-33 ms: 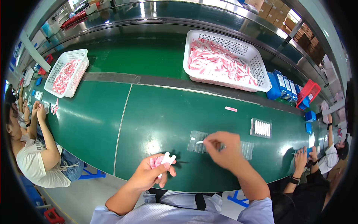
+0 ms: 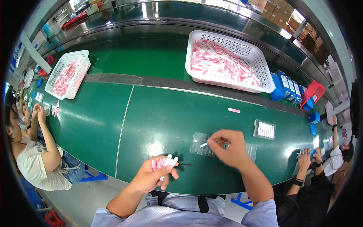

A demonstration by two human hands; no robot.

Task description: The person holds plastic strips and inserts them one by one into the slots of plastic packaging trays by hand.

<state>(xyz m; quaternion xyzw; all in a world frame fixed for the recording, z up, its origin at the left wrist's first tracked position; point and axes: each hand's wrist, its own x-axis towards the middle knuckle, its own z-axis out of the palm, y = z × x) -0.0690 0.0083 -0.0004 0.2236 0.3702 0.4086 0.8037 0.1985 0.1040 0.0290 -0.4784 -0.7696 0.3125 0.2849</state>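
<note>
My left hand [image 2: 148,177] is closed around a small bunch of flat, round-ended sticks [image 2: 169,160], some white and some pink, near the table's front edge. Between the thumb and fingers of my right hand [image 2: 231,148] is a thin white stick [image 2: 204,145]. That hand is over a clear plastic tray [image 2: 197,140] and hides its middle; the tray's two ends show on either side. Farther right lies another clear tray [image 2: 264,138] with a row of white sticks in it. A single pink stick [image 2: 234,110] rests on the green table beyond my right hand.
A large white basket [image 2: 191,70] heaped with pink and white sticks stands at the back; a similar basket [image 2: 80,77] is far left. Blue boxes [image 2: 289,87] and a red basket [image 2: 315,90] are at right. Co-workers sit at left [image 2: 36,160] and right [image 2: 310,193].
My right hand has shifted slightly, and the white stick in it is tilted a little differently over the clear tray. My left hand has not moved.
</note>
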